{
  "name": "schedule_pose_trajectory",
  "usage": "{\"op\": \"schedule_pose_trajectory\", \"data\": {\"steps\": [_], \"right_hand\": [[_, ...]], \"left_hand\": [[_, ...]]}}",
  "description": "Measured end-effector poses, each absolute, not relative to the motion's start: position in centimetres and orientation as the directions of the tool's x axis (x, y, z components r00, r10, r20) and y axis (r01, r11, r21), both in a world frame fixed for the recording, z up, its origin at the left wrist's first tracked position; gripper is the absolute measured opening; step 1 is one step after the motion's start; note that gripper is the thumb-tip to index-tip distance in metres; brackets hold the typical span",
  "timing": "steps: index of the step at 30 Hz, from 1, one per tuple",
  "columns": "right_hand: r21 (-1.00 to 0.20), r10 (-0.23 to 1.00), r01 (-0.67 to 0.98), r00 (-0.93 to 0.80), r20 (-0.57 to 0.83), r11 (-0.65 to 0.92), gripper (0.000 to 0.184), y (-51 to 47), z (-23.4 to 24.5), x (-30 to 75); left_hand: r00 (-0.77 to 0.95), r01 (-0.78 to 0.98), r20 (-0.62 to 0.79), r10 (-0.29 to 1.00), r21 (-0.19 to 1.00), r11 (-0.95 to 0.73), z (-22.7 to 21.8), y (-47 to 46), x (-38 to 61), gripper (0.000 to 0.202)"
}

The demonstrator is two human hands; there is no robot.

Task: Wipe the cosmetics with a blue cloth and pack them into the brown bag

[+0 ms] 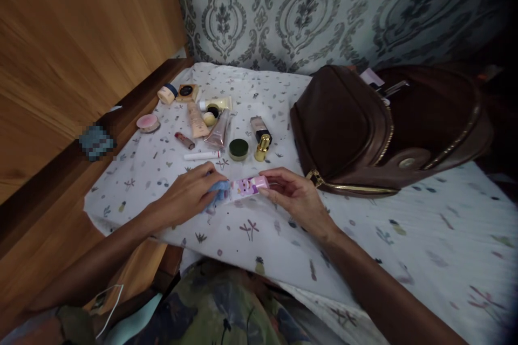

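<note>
Low over the patterned white cloth, a pink and white tube point(245, 187) with a cartoon print is held between my hands. My right hand point(297, 194) pinches its pink cap end between thumb and fingers. A blue cloth point(218, 194) is bunched in my left hand point(194, 191), its fingers closed around it against the tube's other end. Just beyond my hands lie a white stick tube point(202, 156), a dark green-lidded jar point(238, 149) and a gold lipstick point(263, 147).
An open brown leather bag point(340, 124) with gold zips stands to the right. Several cosmetics, including a beige tube point(197, 120), a clear squeeze tube point(219, 129) and a pink compact point(148, 123), lie at the far left. A wooden panel point(81, 27) borders the left side.
</note>
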State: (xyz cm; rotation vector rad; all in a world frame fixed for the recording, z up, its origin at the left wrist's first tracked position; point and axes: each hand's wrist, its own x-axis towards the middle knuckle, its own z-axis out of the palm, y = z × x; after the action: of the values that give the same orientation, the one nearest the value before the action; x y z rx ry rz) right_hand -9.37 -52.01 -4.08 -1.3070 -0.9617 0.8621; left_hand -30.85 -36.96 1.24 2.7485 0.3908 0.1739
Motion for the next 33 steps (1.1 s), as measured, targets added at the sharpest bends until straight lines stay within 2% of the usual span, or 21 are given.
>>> {"op": "schedule_pose_trajectory", "data": {"steps": [3, 5, 8, 11, 15, 18, 22, 26, 28, 31, 33], "right_hand": [[-0.993, 0.918, 0.063, 0.380, 0.116, 0.099, 0.038, -52.1, -3.9, -9.4], [-0.989, 0.913, 0.092, 0.382, 0.145, 0.118, 0.038, -52.2, -3.8, -9.4], [-0.986, 0.915, 0.091, 0.369, 0.165, 0.141, 0.038, -52.3, -3.9, -9.3], [-0.987, 0.924, 0.071, 0.349, 0.158, 0.142, 0.037, -52.3, -3.9, -9.2], [-0.985, 0.927, 0.036, 0.333, 0.172, 0.170, 0.033, -52.2, -3.6, -9.2], [-0.983, 0.937, -0.006, 0.302, 0.174, 0.184, 0.031, -52.3, -3.4, -9.3], [-0.993, 0.949, -0.011, 0.295, 0.111, 0.120, 0.033, -52.5, -3.0, -9.4], [-0.997, 0.937, -0.015, 0.343, 0.064, 0.074, 0.041, -52.5, -2.9, -9.5], [-0.998, 0.935, -0.014, 0.350, 0.058, 0.067, 0.041, -52.5, -2.9, -9.4], [-0.995, 0.934, 0.029, 0.341, 0.103, 0.099, 0.040, -52.5, -2.9, -9.3], [-0.987, 0.936, 0.072, 0.312, 0.161, 0.146, 0.037, -52.5, -3.0, -9.3]], "left_hand": [[0.944, 0.179, 0.170, 0.284, 0.458, -0.871, 2.1, -37.8, -28.7, 0.034], [0.955, 0.119, 0.184, 0.234, 0.486, -0.866, 2.6, -38.2, -27.3, 0.037], [0.978, 0.103, 0.112, 0.174, 0.468, -0.878, 2.9, -38.0, -26.3, 0.034], [0.985, 0.151, 0.010, 0.174, 0.457, -0.876, 2.4, -36.3, -27.2, 0.030], [0.985, 0.172, -0.116, 0.128, 0.573, -0.801, 1.6, -33.7, -29.4, 0.029], [0.982, 0.186, -0.132, 0.132, 0.629, -0.755, 1.2, -33.2, -30.3, 0.030], [0.983, 0.178, -0.080, 0.162, 0.590, -0.787, 1.4, -34.4, -30.5, 0.025], [0.970, 0.158, 0.096, 0.225, 0.454, -0.877, 1.9, -35.8, -30.8, 0.017], [0.966, 0.146, 0.138, 0.219, 0.409, -0.901, 2.5, -36.1, -31.0, 0.018], [0.977, 0.116, 0.106, 0.186, 0.467, -0.877, 3.4, -36.3, -31.0, 0.022], [0.971, 0.116, 0.121, 0.207, 0.519, -0.847, 3.8, -36.7, -30.5, 0.026]]}}
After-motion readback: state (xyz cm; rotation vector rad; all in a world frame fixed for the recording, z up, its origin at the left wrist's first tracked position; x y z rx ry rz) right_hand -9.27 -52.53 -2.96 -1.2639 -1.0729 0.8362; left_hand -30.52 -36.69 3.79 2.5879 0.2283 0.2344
